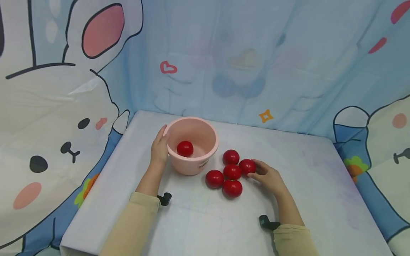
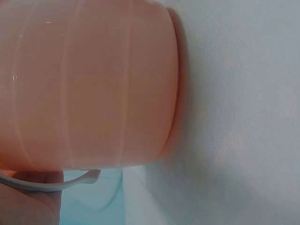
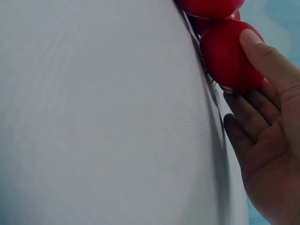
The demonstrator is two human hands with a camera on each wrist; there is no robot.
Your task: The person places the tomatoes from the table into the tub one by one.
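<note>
A pink bucket (image 1: 189, 165) stands upright on the white table, one round red fruit (image 1: 185, 148) inside it. My left hand (image 1: 159, 147) holds the bucket's left side at the rim; the left wrist view shows the hand (image 2: 33, 201) by the pale handle (image 2: 56, 186), most of its fingers hidden. To the bucket's right lie several smooth red fruits, tomato-like, in a close cluster. My right hand (image 1: 267, 176) grips the rightmost red fruit (image 1: 247, 167). In the right wrist view the thumb lies over this fruit (image 3: 227, 58) and fingers reach beneath it.
The white table (image 1: 198, 224) meets a blue cartoon-printed cloth (image 1: 198, 89) at its back edge. Other red fruits (image 1: 232, 188) touch or nearly touch the gripped one. A small black device (image 1: 164, 199) is strapped at each wrist.
</note>
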